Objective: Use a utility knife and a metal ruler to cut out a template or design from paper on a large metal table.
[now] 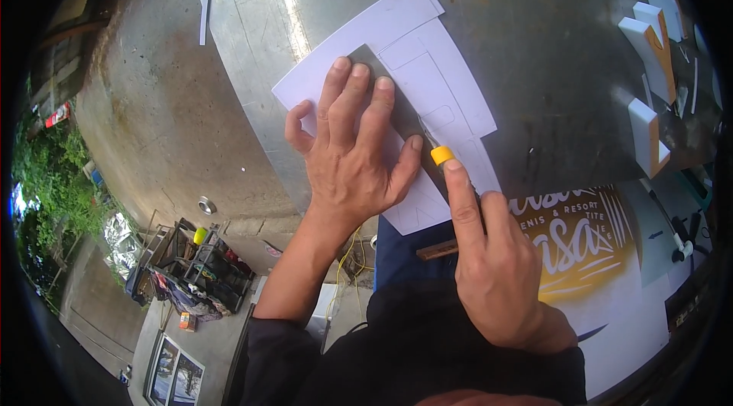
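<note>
My left hand (351, 146) lies with fingers spread on a dark flat straightedge (402, 104), pressing it against a white sheet (450, 70) with drawn outlines on the metal tabletop (534, 40). The thumb rests near the straightedge's right side, and the little finger is on the white sheet. My right hand (496, 261) is closed round a yellow-tipped utility knife (441, 154), index finger along its top. The blade meets the sheet along the straightedge's right edge, just right of my left thumb.
White cut pieces with brown edges (645, 55) and thin strips stand or lie at the table's right. A printed sign (588, 269) and cables with tools (679, 238) lie below them. Beyond the table's left edge are concrete ground (153, 124), greenery and a cluttered rack (198, 261).
</note>
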`<state>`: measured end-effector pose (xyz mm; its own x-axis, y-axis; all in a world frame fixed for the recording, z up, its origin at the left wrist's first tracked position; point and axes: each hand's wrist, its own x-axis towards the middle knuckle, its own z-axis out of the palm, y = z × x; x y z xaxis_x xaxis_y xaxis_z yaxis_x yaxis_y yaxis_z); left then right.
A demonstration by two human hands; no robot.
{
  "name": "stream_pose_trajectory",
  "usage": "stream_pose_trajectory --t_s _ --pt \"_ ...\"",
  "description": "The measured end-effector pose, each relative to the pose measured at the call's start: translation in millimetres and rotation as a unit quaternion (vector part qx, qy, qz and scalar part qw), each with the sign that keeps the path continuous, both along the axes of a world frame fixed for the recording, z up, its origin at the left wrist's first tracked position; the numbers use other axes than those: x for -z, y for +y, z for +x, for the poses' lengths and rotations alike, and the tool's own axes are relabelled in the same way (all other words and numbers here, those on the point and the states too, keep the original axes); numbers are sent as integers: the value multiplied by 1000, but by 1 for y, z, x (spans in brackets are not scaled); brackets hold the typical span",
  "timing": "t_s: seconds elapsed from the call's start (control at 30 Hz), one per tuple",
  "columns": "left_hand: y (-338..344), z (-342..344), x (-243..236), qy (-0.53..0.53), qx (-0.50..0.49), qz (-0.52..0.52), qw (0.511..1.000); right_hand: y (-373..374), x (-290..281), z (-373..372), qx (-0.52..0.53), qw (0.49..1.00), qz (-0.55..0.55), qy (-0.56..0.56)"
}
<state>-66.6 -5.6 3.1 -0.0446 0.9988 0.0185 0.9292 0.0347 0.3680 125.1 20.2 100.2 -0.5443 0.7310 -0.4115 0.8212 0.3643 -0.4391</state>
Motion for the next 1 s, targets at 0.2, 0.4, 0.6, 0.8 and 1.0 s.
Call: stream_pose_trajectory --t_s 0.2,0.4,0.6,0.8,1.0 --pt "1 0 0 -4 1 6 1000 -1 0 1 -4 1000 7 -3" --pt "-1 -2 -1 4 -1 -5 1000 9 -9 0 6 1000 -7 29" --pt "0 1 0 -3 -5 -5 1000 22 -16 -3 28 992 56 108" --pt "-1 0 0 -6 -6 -12 1000 33 20 -22 60 988 48 131" --pt "0 0 0 -11 -4 -9 1000 37 22 -28 53 991 30 118"
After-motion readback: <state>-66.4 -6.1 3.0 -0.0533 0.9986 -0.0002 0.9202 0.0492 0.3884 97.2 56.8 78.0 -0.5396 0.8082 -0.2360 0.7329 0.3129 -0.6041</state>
